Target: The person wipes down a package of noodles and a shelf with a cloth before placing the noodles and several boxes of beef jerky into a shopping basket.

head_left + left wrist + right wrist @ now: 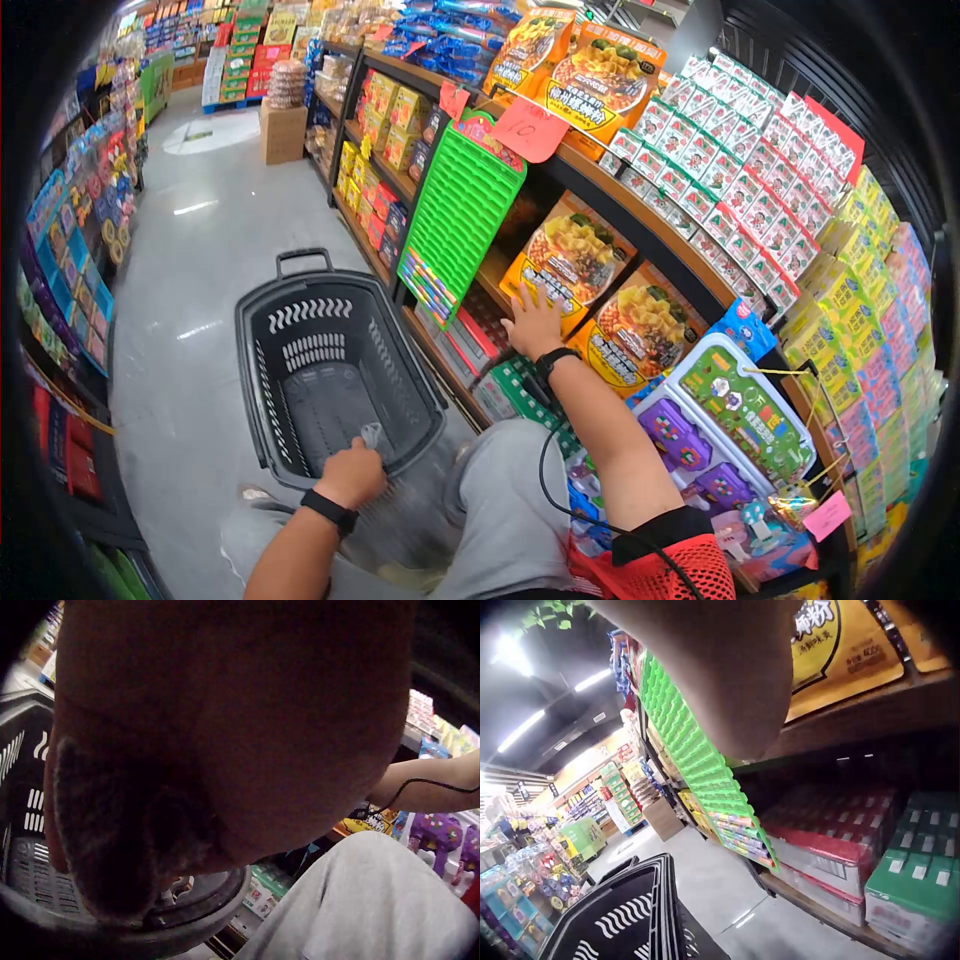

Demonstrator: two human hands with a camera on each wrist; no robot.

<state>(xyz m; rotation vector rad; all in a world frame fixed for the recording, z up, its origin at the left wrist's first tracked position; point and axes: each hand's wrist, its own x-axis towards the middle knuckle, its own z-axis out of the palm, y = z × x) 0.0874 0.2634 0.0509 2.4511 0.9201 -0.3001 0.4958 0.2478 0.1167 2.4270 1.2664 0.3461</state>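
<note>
Head view: the orange noodle bag is shelved beside a matching bag; its lower front is covered by the right hand, fingers spread. A grey item is gripped by the curled left hand at the basket.

Left wrist view: the grey item is pressed against the palm.

Right wrist view: red boxes are stacked below the shelf board; fingers are hidden.
</note>
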